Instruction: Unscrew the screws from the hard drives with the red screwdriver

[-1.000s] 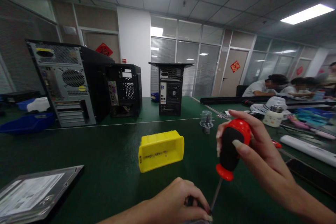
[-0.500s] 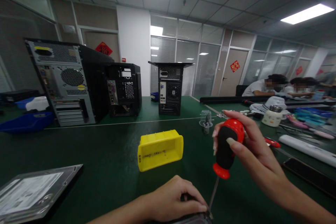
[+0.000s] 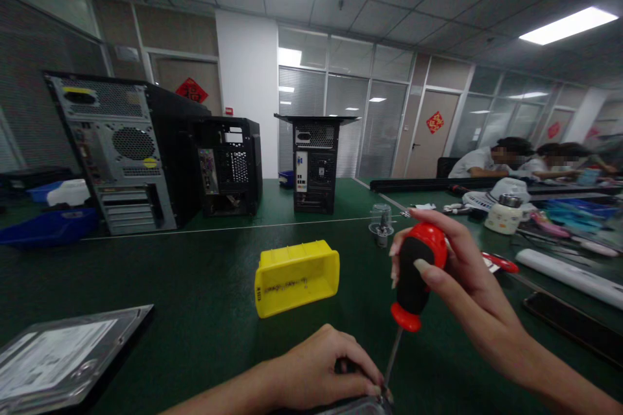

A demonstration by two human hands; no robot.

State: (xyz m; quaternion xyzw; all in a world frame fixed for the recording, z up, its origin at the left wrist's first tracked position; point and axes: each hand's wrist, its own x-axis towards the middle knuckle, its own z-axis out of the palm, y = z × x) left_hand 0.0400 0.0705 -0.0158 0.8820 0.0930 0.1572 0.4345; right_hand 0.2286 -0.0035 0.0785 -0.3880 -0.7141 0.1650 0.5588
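Observation:
In the head view my right hand point(image 3: 467, 298) is wrapped round the red and black handle of a screwdriver point(image 3: 413, 275), thumb along its side. The shaft slants down and left to the bottom edge of the picture, its tip close to the fingertips of my left hand point(image 3: 326, 363). Those left fingers are curled, with thumb and forefinger pressed at the edge of a dark flat metal-edged part point(image 3: 357, 406). Most of that part is cut off by the frame, and the exact spot under the tip is hidden.
A yellow bin point(image 3: 296, 279) lies on its side ahead. A hard drive point(image 3: 68, 356) rests at left. Computer cases point(image 3: 314, 168) stand along the back. On the right are a clear plastic cup point(image 3: 381, 224), a jar point(image 3: 503, 214), and a black phone-like slab point(image 3: 574, 321). People sit beyond.
My right hand and the screwdriver have shifted slightly left. The left hand has stayed nearly in place, still pressed at the part.

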